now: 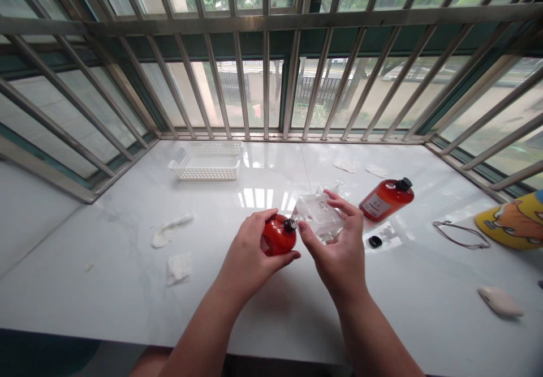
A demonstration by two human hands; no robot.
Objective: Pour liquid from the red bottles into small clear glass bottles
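Observation:
My left hand (250,252) is wrapped round a small round red bottle (278,235) over the white marble sill (106,286). My right hand (339,247) grips a clear square bottle (318,215), tilted so its dark neck meets the mouth of the red bottle. A loose black cap (375,241) lies on the sill just right of my right hand. A larger red bottle with a black cap and a label (386,198) lies on its side behind it.
A white plastic basket (206,162) stands at the back left. Crumpled white tissues (169,231) lie at the left and at the back. A wire loop (460,234), a yellow printed object (515,221) and a white oval object (500,301) are at the right. Metal window bars (263,82) close the far side.

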